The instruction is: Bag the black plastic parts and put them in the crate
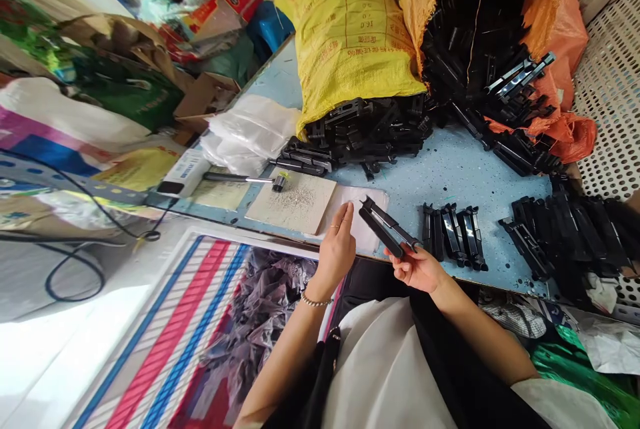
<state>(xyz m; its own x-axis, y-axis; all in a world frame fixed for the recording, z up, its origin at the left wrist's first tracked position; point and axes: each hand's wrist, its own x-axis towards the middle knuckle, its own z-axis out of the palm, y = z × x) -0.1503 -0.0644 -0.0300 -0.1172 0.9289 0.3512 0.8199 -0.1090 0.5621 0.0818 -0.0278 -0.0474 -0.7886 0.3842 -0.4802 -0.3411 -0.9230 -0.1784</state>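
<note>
My right hand (pixel 417 268) grips the lower end of a long black plastic part (pixel 384 226), fingers and thumb closed round it. The part tilts up to the left, above the table edge, with a lengthwise gap between its two bars. Just left of it is my left hand (pixel 338 249), its fingers stretched out and close together, apart from the part. I see nothing held in it, though its palm side is partly hidden. Beneath, a white plastic sheet (pixel 367 206) lies beside a beige board (pixel 295 201) strewn with small bits. A black-handled hammer (pixel 245 178) rests with its head on the board.
Several similar black parts (pixel 454 232) stand in a row on the blue table (pixel 400 189); more are heaped at the right (pixel 575 229). A yellow woven sack (pixel 355 36) and an orange sack (pixel 540 9) spill black parts at the back. Left lie clear plastic bags (pixel 250 129).
</note>
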